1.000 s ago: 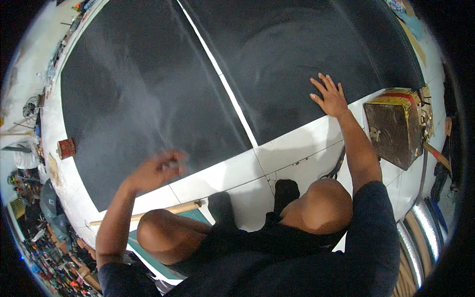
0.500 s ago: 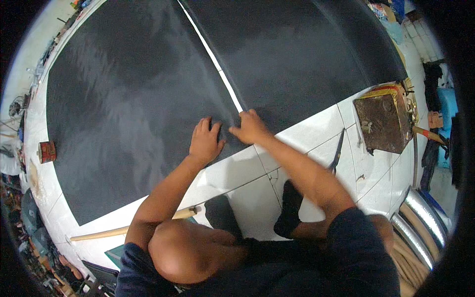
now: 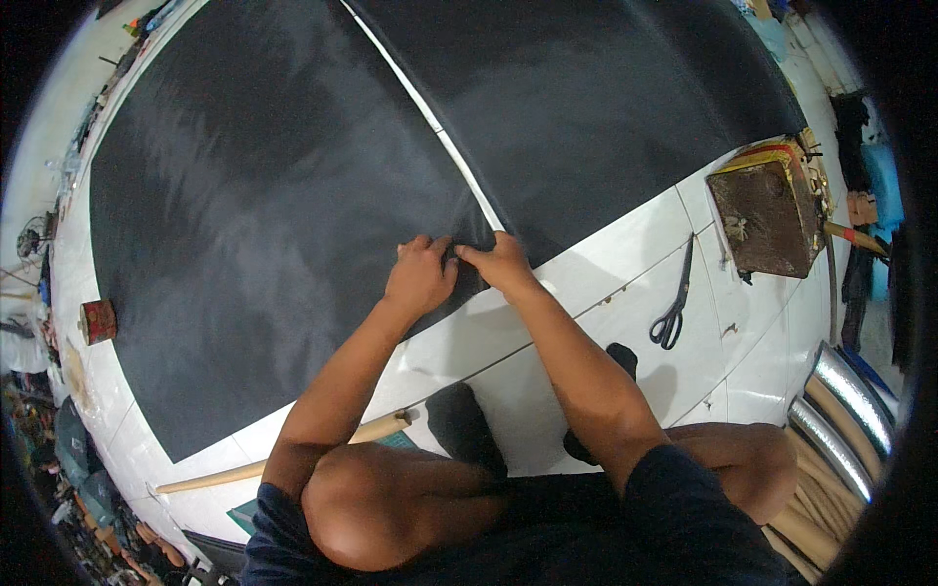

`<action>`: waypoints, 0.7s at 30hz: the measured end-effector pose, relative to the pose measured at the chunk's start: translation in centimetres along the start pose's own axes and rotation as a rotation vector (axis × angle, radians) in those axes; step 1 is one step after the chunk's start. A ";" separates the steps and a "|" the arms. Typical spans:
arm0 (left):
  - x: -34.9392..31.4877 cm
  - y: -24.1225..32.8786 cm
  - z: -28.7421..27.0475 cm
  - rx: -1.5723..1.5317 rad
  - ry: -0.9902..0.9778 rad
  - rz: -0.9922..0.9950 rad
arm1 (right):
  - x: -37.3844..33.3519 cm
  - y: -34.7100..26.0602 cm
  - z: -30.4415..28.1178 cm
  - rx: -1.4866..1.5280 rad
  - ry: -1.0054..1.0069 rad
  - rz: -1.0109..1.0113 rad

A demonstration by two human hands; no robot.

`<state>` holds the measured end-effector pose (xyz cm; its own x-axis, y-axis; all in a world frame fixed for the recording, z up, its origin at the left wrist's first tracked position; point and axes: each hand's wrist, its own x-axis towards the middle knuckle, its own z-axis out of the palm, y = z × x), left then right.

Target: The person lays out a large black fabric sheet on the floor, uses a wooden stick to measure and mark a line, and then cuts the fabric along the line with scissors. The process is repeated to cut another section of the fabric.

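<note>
A large sheet of smooth black material lies over the white tiled floor. A second black stretch lies to its right, with a narrow white gap running between them. At the near end of this gap my right hand is closed on the edge of the black sheet, its thumb pointing left. Close beside it, my left hand has its fingers curled on the same sheet, seemingly pinching it. The sheet's near edge bends up slightly between my hands. The fingertips are partly hidden.
Black-handled scissors lie on the tiles to the right, near a worn brown box. A small red tin stands at the left. A cardboard tube lies by my knee; silver and brown rolls are at lower right.
My left hand has moved right, towards my right hand, and its fingers have gone from spread to curled. My right arm has swung inwards, and the whole scissors now show.
</note>
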<state>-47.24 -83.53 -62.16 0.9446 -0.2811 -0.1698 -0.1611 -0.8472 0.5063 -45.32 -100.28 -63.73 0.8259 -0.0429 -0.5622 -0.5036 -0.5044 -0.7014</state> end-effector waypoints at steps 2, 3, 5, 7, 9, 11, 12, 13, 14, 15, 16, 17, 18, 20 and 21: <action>0.5 -0.6 0.4 -0.092 -0.036 -0.020 | -0.4 0.8 -0.3 0.022 -0.038 0.008; 0.3 -1.5 0.4 -0.160 -0.042 -0.053 | -1.6 -0.5 -0.1 -0.023 0.023 -0.040; 0.7 -2.5 -0.3 -0.437 -0.138 -0.213 | -4.7 -2.5 -0.2 -0.114 0.164 -0.125; 2.3 -1.6 -2.3 -0.853 -0.335 -0.456 | -5.8 -1.5 1.3 -0.112 0.163 -0.324; 2.5 -0.7 -3.9 -0.938 -0.310 -0.495 | -6.6 -1.7 2.8 -0.109 0.158 -0.542; 2.5 -0.8 -5.5 -0.814 -0.338 -0.413 | -7.7 -1.9 3.9 -0.106 0.153 -0.754; 2.8 -2.0 -5.4 -0.880 -0.344 -0.431 | -7.9 -1.5 4.5 -0.073 0.096 -0.744; 2.5 -2.7 -5.6 -0.885 -0.365 -0.441 | -7.5 -0.9 4.7 -0.022 0.101 -0.679; 2.4 -2.5 -6.0 -0.899 -0.397 -0.447 | -7.2 -0.4 4.3 0.020 0.111 -0.604; 2.3 -2.4 -6.4 -0.912 -0.429 -0.453 | -6.9 0.0 4.1 0.061 0.121 -0.528; 2.3 -2.2 -6.8 -0.900 -0.443 -0.494 | -6.5 0.2 4.2 0.171 0.209 -0.337; 2.2 -1.7 -7.9 -0.886 -0.455 -0.537 | -6.0 0.1 4.4 0.171 0.183 -0.323; 2.2 -1.5 -8.6 -0.872 -0.466 -0.579 | -5.5 0.1 4.6 0.171 0.159 -0.308; 2.2 -2.4 -8.0 -0.811 -0.475 -0.518 | -5.1 -0.7 5.0 0.247 0.105 -0.250; 2.2 -3.0 -7.6 -0.777 -0.470 -0.488 | -4.8 -0.6 5.2 0.247 0.106 -0.265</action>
<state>-42.53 -78.11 -57.61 0.6234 -0.2741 -0.7322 0.5968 -0.4382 0.6722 -50.26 -95.33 -62.91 0.9508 -0.0346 -0.3079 -0.3045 -0.2870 -0.9082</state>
